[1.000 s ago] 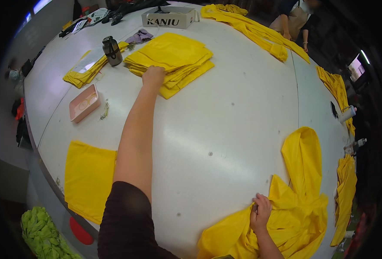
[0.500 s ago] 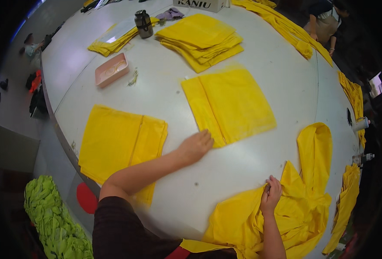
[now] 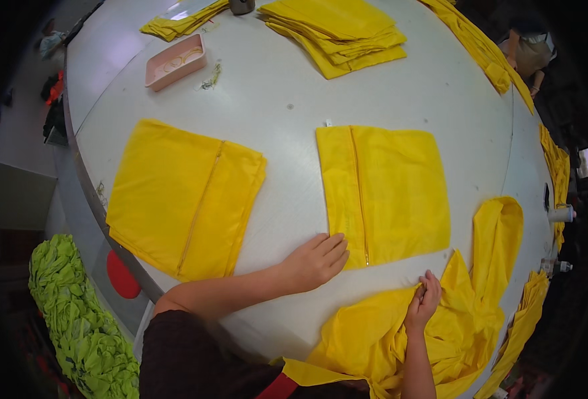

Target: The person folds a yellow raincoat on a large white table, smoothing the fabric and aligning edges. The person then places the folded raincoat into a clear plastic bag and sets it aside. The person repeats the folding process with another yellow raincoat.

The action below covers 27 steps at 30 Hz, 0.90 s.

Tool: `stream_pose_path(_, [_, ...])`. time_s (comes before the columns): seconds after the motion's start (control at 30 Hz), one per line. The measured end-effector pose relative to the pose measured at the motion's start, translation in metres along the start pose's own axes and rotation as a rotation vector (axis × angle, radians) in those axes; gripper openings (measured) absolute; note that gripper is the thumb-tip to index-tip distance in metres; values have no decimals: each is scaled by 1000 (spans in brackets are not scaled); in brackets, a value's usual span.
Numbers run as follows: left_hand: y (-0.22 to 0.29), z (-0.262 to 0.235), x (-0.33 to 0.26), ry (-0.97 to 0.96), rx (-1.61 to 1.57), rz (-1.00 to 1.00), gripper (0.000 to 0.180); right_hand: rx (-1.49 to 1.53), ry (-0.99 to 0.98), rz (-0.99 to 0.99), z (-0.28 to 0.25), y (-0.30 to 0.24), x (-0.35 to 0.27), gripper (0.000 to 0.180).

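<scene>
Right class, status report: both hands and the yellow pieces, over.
Left hand flat on zippered yellow panel. Right hand pinching yellow garment edge. Second zippered panel lies apart, left. Nothing between.

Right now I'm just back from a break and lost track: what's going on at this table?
A person is working with yellow fabric on a white table. The left hand lies flat on the near corner of a zippered yellow cover spread in front of them. The right hand pinches the edge of a crumpled yellow garment. Another flat cover lies to the left, a folded stack farther away beside a pink tray.
</scene>
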<state>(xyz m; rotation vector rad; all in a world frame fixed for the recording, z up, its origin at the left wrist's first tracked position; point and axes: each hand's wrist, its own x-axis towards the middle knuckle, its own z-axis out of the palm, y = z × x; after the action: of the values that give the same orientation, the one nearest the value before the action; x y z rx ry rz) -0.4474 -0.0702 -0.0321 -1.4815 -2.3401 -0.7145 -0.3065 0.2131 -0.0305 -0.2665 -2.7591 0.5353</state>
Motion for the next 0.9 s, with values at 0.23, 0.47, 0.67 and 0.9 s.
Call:
stream_pose_path(0.23, [-5,-1,3,27,-41,1,25,-1,-13,12,0,-1,2,19])
stream_pose_path(0.47, [-13,-1,9,9,-133,-131,34,15,1,13,1,2,0,21])
stream_pose_path(0.67, [-64,-22,38,-120,51,-67,34,21,7,13,-1,0,2,22])
stream_pose_path(0.9, [-68,-43,88,363,-432,-143,22,45,58,21,-1,-1,3,23])
